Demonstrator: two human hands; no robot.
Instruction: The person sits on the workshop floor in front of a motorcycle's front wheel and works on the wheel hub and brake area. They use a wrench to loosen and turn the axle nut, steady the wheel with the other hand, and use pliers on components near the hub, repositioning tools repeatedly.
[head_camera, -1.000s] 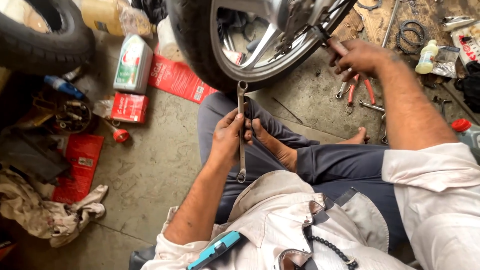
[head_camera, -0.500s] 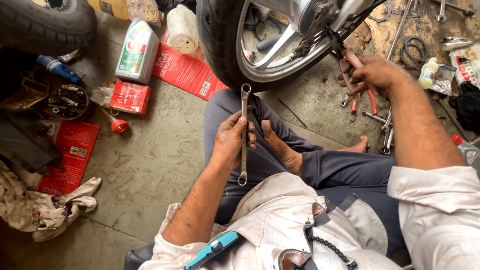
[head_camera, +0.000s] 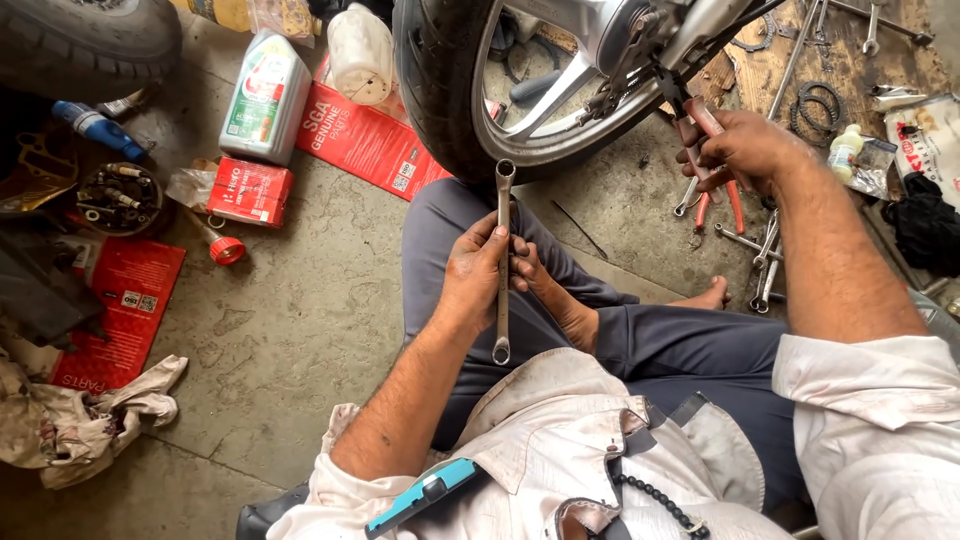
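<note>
— Where's the ring spanner (head_camera: 503, 262)?

— Upright over the person's lap, one ring end just below the motorcycle wheel (head_camera: 470, 95). The left hand (head_camera: 480, 270) has its fingers clamped round the middle of the shaft.

— And the other hand?

— The right hand (head_camera: 740, 150) is up by the wheel hub, fingers closed on a slim tool (head_camera: 690, 115) there.

— Around them?

— Concrete floor (head_camera: 300, 330): an oil bottle (head_camera: 265, 95), red cartons (head_camera: 365, 140), a dirty rag (head_camera: 80, 425) to the left, and red-handled pliers (head_camera: 720, 205) beside loose spanners (head_camera: 765, 265) to the right.

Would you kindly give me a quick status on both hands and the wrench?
Left hand gripping ring wrench, upright over lap. Right hand holding tool at wheel hub. Nothing between wrench and wheel.
</note>
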